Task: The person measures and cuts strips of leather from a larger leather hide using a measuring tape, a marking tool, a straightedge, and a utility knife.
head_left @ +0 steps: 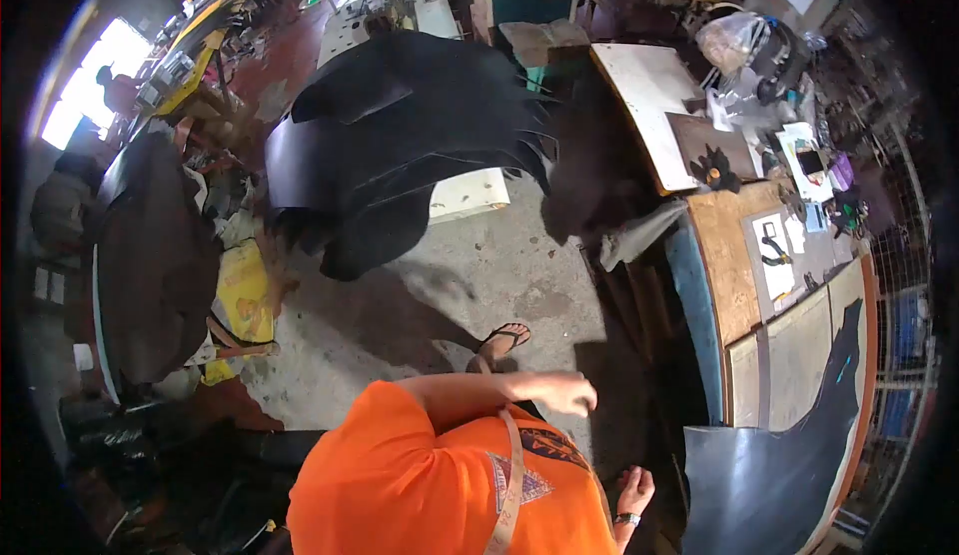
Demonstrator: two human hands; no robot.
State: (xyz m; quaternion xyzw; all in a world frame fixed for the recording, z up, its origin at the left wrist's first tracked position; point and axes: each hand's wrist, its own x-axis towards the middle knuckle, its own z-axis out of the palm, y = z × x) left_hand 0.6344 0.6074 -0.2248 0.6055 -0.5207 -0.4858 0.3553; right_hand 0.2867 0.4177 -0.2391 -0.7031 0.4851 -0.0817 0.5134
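Note:
My left hand [564, 392] is held across the front of my body, its fingers curled in with nothing visible in them. Lower and to the right, my right hand [634, 490] hangs beside my body with loosely curled fingers and a wristwatch [627, 519] on the wrist; I see nothing in it. A measuring tape [514, 480] hangs down over my orange shirt [400, 485]. Nearest to my right hand is a large dark leather piece [749, 475] lying on the right-hand worktable [744, 375]. Neither hand touches it.
Ahead, black hides [430, 115] drape over a white table [470, 195]. Dark material [155, 255] is piled at left, beside a yellow sack [245, 290]. A wooden-topped bench [719, 255] and a white-topped table [644, 85] line the right. My sandalled foot [502, 340] is on the concrete floor [519, 265].

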